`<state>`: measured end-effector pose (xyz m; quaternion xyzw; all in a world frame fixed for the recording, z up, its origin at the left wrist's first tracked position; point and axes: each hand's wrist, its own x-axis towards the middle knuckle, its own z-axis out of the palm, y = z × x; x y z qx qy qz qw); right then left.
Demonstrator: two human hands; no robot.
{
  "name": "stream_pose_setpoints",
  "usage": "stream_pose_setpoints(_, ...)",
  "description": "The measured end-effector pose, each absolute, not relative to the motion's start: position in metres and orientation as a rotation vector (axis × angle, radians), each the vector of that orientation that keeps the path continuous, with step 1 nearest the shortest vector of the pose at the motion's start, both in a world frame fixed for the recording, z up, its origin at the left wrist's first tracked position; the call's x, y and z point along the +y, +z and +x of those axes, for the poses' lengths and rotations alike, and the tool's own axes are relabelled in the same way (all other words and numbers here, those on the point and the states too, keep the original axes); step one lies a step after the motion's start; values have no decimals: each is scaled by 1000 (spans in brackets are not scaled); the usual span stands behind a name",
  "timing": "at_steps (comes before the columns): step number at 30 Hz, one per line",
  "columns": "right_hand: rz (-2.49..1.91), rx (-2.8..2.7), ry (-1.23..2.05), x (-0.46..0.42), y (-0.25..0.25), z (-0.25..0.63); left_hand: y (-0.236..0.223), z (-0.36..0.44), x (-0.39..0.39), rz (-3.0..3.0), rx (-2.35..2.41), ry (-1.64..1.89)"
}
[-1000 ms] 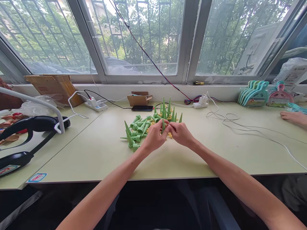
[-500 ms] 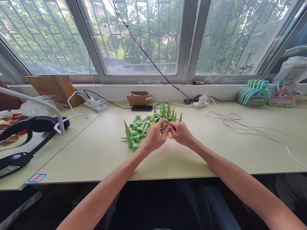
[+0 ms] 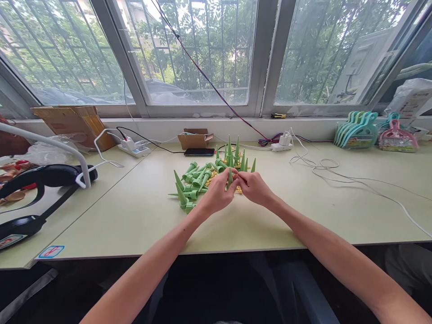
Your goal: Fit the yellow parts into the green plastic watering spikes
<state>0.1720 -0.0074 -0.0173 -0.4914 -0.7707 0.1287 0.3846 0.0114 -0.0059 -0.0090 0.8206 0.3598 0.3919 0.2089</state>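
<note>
This is looking like a small workroom where goods are lying in batches. Pale tables (image 3: 141, 229) are standing edge to edge, with barred windows (image 3: 202, 45) letting in daylight at twelve o'clock. Nearer, also at twelve, many alike green spikes (image 3: 204, 179) are crowding together, and a row of turquoise dustpans (image 3: 362, 135) is standing at one o'clock. A power strip (image 3: 139, 150) is holding plugs (image 3: 129, 143) at eleven, a black headset (image 3: 60, 174) is resting at ten, and a marked sticker (image 3: 51, 251) is labelling a corner there.

Green spikes (image 3: 204, 179), phone (image 3: 199, 152) on table (image 3: 303, 198)
</note>
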Motion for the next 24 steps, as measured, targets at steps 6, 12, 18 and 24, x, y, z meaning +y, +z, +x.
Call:
stream_pose_setpoints(6,-1249,-1964,331,-7,-18,172,-8,12,-6,2284,976,1110)
stream_pose_setpoints(12,-1243,-1957,338,-7,-18,173,-7,11,-7,2284,956,1102)
stream_pose_setpoints(18,-1216,-1956,366,-7,-19,173,-10,11,-6,2310,954,1097)
stream_pose_setpoints(24,-1214,-1962,373,-6,-20,174,-12,11,-4,2320,944,1113)
